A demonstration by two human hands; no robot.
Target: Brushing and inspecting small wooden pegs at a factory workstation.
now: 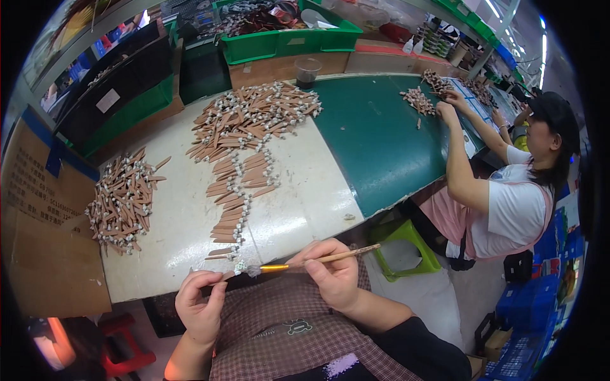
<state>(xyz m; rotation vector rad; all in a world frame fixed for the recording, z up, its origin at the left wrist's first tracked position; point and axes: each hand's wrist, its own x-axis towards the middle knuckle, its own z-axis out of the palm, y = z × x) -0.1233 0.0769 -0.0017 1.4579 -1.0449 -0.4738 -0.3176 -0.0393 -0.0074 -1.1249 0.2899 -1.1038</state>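
Observation:
My right hand (335, 273) holds a thin wooden paintbrush (318, 260) with a gold ferrule, its tip pointing left. My left hand (200, 303) pinches a small brown strap piece (223, 275) with a metal end, right at the brush tip. Both hands hover over my lap at the near edge of the white table (305, 197). Just beyond them a column of the same brown pieces (238, 197) lies in neat overlapping rows.
A big heap of brown pieces (251, 117) sits mid-table, another pile (122, 200) at the left. A cardboard box (41, 222) stands far left, green bins (286, 41) at the back. A seated co-worker (508, 197) handles pieces on the green mat (381, 136).

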